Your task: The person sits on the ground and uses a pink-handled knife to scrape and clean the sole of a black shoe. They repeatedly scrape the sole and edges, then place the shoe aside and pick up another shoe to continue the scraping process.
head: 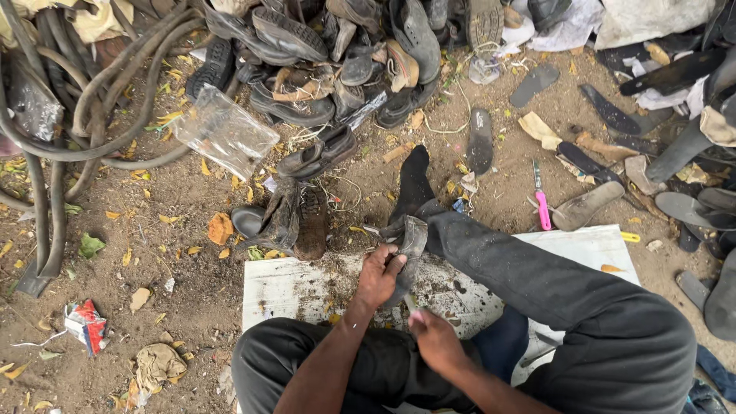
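Over the white board's (307,287) middle, left hand (378,276) clamped on a grey leather strip (410,241) running up-and-away toward the outstretched leg, right hand (435,337) just below, fingers closed on something small, unidentifiable, worn boot (295,218) beyond.

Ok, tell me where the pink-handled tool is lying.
In the head view, the pink-handled tool lies on the dirt right of centre, just beyond the white board, beside a tan shoe sole.

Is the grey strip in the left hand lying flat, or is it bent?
Bent: the grey strip curves over in the left hand.
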